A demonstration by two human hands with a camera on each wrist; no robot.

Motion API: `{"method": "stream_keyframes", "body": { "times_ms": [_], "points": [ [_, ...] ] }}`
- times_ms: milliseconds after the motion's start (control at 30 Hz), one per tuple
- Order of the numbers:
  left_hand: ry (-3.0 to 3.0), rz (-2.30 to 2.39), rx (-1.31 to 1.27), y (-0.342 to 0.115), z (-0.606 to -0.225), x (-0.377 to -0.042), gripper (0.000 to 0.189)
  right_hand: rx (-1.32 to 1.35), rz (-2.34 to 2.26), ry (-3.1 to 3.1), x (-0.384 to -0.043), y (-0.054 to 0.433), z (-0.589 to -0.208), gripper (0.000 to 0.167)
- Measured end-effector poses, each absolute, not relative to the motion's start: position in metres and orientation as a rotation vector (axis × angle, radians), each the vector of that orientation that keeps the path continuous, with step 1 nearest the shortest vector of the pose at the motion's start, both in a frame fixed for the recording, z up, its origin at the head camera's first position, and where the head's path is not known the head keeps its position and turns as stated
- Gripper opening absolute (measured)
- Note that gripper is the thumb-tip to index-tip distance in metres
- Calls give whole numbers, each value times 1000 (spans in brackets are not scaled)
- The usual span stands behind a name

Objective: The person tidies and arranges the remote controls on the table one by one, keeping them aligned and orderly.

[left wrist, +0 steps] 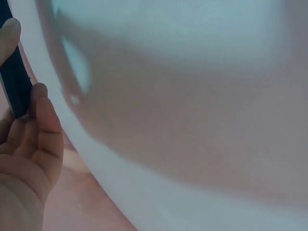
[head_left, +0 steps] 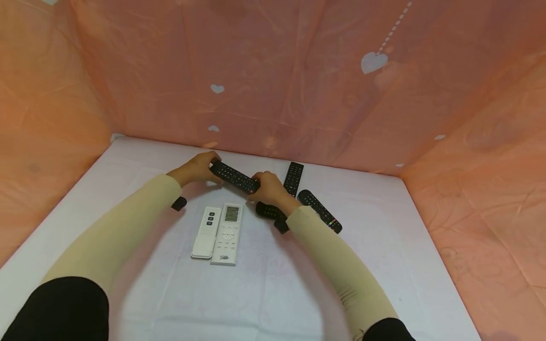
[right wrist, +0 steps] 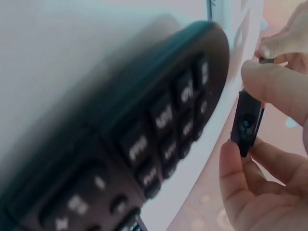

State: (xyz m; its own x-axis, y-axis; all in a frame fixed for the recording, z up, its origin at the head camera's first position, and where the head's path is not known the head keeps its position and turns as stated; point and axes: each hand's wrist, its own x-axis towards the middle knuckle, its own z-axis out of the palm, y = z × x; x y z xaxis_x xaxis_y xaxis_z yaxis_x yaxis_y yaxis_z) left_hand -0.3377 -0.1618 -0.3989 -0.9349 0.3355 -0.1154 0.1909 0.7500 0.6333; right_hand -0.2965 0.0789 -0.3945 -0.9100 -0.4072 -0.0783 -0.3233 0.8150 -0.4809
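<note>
Both hands grip a black remote control (head_left: 235, 176) by its two ends, its buttons turned toward the head camera. My left hand (head_left: 200, 168) has the left end between thumb and fingers, as the left wrist view also shows on the remote (left wrist: 17, 89). At the other end, my right hand (head_left: 270, 189) pinches it with thumb above and fingers below; the end face of the remote (right wrist: 246, 122) appears in the right wrist view. A second black remote (head_left: 268, 211) lies partly hidden below the right wrist and fills the front of that wrist's view.
Two white remotes lie side by side: a plain one (head_left: 206, 233) and one with a screen (head_left: 226, 237). Beyond the right hand lies another black remote (head_left: 294, 176), and right of it one with coloured buttons (head_left: 320, 209). An orange curtain (head_left: 273, 85) stands behind the white table (head_left: 273, 293).
</note>
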Motion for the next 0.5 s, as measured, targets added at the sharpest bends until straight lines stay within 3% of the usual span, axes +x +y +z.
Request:
{"method": "stream_keyframes", "body": {
  "times_ms": [500],
  "points": [
    [2735,983,434,-179,-400,-319,59,-634,-763,2780,-303,85,-391,58]
  ]
}}
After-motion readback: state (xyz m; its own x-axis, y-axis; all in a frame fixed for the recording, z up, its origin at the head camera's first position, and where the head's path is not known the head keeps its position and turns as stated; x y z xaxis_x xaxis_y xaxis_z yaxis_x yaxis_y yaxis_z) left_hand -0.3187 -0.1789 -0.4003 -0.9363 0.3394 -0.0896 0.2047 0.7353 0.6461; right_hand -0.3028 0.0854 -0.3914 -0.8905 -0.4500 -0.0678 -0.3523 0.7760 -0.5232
